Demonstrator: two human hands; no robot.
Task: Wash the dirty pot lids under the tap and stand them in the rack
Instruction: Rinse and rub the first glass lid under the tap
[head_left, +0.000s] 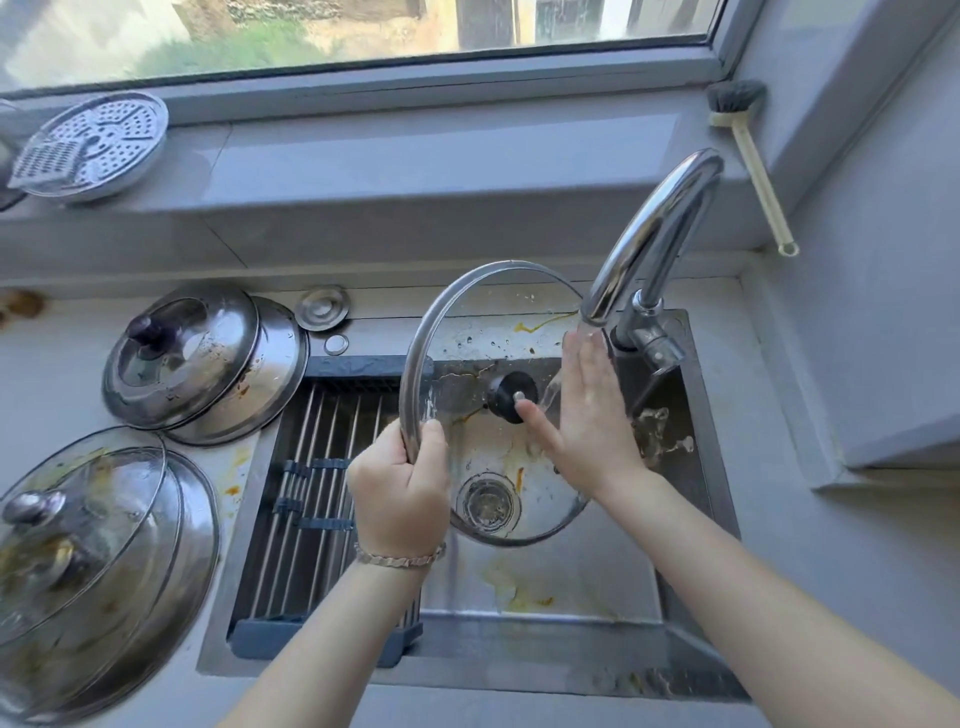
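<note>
Over the sink (571, 582), beneath the tap (654, 234): glass lid (483, 332) held on edge and tilted, streaked with yellow-orange residue, black knob (511, 397) at centre. Left grip (400, 488) curled round the steel rim at the lid's lower left, thumb laid over the near face, fingers wrapped behind, bracelet (400, 558) at the wrist. Right grip (592, 415) spread flat, fingers straight and pressed side by side, pointing up toward the spout, palm turned to the lid's right side, thumb tip reaching to the knob. Water stream (553, 387) falling past those fingers onto the glass. Both forearms bare, entering from the lower edge and converging on the lid. Rack (311, 467) of steel rods laid across the sink's left part, just beside the left wrist. Left of it, on the table (47, 374), two soiled steel lids (202, 364) stacked; nearer, two more soiled lids (104, 519) overlapped, the upper one glass. On the window ledge, perforated steamer plate (93, 145); in the right corner, brush (753, 156) leaning.
</note>
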